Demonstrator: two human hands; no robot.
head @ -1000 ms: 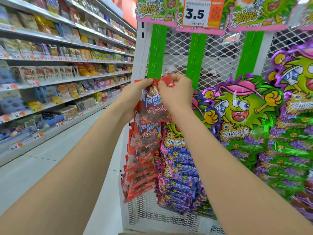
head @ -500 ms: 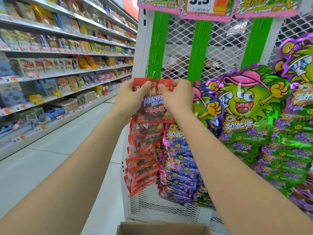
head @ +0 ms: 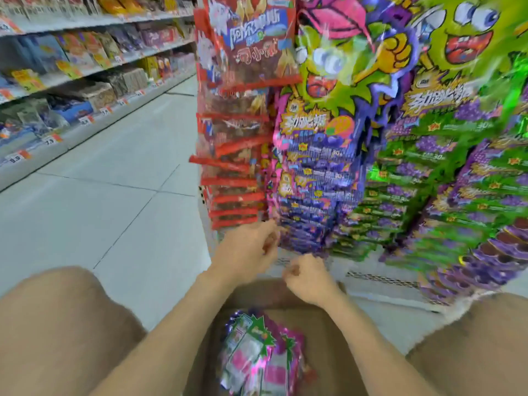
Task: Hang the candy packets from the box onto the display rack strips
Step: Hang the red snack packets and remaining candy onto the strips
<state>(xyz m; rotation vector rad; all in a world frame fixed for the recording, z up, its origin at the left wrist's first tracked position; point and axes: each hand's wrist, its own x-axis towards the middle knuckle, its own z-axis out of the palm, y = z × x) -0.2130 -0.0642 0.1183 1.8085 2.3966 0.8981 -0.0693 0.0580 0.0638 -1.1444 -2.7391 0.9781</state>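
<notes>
Both my hands are low in front of the rack's foot, over the cardboard box (head: 307, 324). My left hand (head: 247, 252) and my right hand (head: 308, 277) hold nothing, fingers loosely curled. Inside the box lie loose candy packets (head: 257, 358) in green, pink and silver. Red packets (head: 247, 55) hang in a column on the rack's left strip. To their right hang purple packets (head: 314, 172), then green grape packets (head: 434, 167). The view is blurred by motion.
Store shelves (head: 85, 90) full of goods with price tags run along the left of the aisle. Pale floor tiles (head: 114, 195) lie between them and the rack. My knees in tan shorts (head: 57, 324) frame the box on both sides.
Both hands have let go of the red packet, which now hangs on the left strip. They dropped down to just above the box, and my view tilted downward.
</notes>
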